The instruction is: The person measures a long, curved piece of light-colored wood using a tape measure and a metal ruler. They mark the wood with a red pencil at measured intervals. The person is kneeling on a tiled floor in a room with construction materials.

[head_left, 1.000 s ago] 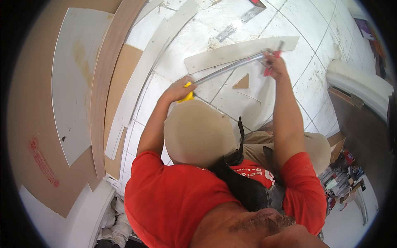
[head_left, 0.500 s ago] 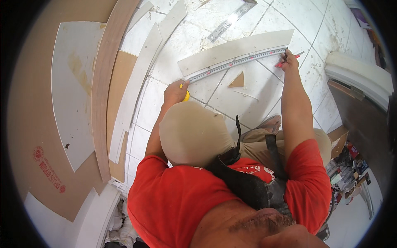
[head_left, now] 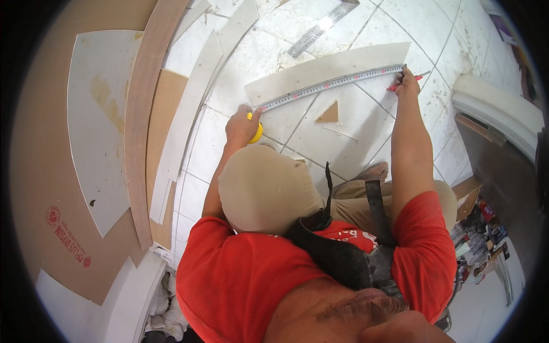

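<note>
A tape measure's yellow case [head_left: 257, 132] is gripped in my left hand [head_left: 242, 125]. Its pale blade [head_left: 326, 87] stretches along the near edge of a long off-white board strip [head_left: 337, 66] on the tiled floor. At the strip's right end, my right hand [head_left: 408, 84] closes on the blade's tip. The same hand also holds a slim red tool [head_left: 422, 76] with a dark thin end; its kind is partly hidden by the fingers. A small brown triangular offcut [head_left: 328, 112] lies just below the blade.
A metal square [head_left: 321, 30] lies beyond the strip. On the left are large brown board [head_left: 46, 154], a grey-white panel [head_left: 97, 126], a wooden plank [head_left: 142, 114] and narrow white strips [head_left: 186, 123]. A dark doorway [head_left: 503, 166] and piled clutter [head_left: 486, 234] stand at the right.
My right hand has shifted slightly right with the blade's tip, to the strip's right corner. The blade now lies straighter and closer against the strip. More of the yellow case shows in my left hand.
</note>
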A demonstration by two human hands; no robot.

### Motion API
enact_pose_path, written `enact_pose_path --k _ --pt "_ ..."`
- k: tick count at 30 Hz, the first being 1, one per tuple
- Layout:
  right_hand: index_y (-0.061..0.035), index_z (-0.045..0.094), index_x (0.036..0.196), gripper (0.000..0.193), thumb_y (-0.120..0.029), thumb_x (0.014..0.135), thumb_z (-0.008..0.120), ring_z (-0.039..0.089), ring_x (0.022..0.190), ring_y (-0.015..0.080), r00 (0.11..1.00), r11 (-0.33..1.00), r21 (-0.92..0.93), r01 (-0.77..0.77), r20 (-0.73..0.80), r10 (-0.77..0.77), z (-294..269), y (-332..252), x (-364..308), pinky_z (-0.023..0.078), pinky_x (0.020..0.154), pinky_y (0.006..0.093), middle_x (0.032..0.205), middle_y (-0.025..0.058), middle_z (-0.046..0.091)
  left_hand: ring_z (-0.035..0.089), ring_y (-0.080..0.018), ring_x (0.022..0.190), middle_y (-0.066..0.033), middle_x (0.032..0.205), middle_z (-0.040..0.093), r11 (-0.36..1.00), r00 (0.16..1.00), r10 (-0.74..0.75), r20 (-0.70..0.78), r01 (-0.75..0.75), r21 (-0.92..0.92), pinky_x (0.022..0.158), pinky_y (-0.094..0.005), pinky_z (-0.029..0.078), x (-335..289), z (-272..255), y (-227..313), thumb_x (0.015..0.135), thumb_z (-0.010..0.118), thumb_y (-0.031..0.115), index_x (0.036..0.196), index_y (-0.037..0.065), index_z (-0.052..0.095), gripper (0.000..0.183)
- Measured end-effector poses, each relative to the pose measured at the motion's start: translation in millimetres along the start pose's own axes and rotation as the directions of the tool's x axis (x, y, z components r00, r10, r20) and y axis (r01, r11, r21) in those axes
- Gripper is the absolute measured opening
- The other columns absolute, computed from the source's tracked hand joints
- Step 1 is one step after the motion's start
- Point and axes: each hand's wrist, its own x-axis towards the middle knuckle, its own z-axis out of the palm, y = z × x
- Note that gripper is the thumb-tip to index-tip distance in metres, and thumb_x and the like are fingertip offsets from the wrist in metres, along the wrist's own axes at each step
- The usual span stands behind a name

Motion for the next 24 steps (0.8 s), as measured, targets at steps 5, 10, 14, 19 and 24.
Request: enact_pose_path --k 5,10,14,19,24 --pt "0.0001 0.068 0.092 0.009 -0.007 0.087 0.069 0.057 0.053 0.0141 0.999 0.998 -0.045 0.039 0.021 -0.038 -1 2 1 0.033 0.04 0.0252 0.08 0.0079 0.066 0.066 -0.0392 0.098 -0.0215 0.102 0.069 0.998 0.996 0.056 -0.067 -0.058 -0.02 0.085 -0.046 0.05 5 8 -8 0.092 0.055 0.054 0.117 0.009 0.059 0.051" --pt "0.0002 0.068 0.094 0.01 -0.006 0.086 0.069 0.059 0.056 0.0153 0.999 0.996 -0.077 0.054 0.011 -0.053 3 2 -3 0.034 0.042 0.0254 0.081 0.008 0.067 0.065 -0.0388 0.099 -0.0203 0.101 0.069 0.997 0.997 0.077 -0.02 -0.078 -0.029 0.084 -0.0465 0.05 3 3 -2 0.093 0.055 0.05 0.117 0.011 0.058 0.046" --pt "0.0 0.068 0.093 0.009 -0.006 0.086 0.07 0.061 0.057 0.0162 0.998 0.995 -0.084 0.058 0.029 -0.055 -1 3 8 0.035 0.041 0.0262 0.079 0.008 0.067 0.065 -0.0384 0.099 -0.0188 0.1 0.07 0.998 0.998 0.056 0.018 -0.056 -0.005 0.084 -0.0464 0.05 5 0 -1 0.094 0.052 0.051 0.116 0.011 0.059 0.046" --pt "0.0021 0.064 0.089 0.009 -0.004 0.085 0.069 0.06 0.054 0.0151 0.998 0.992 -0.108 0.058 0.022 -0.056 2 -2 -4 0.035 0.04 0.0232 0.074 0.0085 0.065 0.065 -0.0372 0.101 -0.0182 0.103 0.07 1.0 1.0 0.024 0.013 -0.024 -0.006 0.085 -0.0457 0.05 11 1 -2 0.093 0.051 0.054 0.115 0.01 0.061 0.05" --pt "0.0023 0.062 0.085 0.006 0.002 0.083 0.068 0.054 0.05 0.0145 0.999 0.998 0.02 0.052 -0.005 -0.052 10 7 -5 0.036 0.04 0.0253 0.071 0.0071 0.062 0.066 -0.0362 0.1 -0.0202 0.103 0.069 0.999 1.0 -0.013 0.025 0.014 -0.04 0.086 -0.0451 0.05 12 8 -7 0.09 0.052 0.061 0.115 0.007 0.063 0.061"
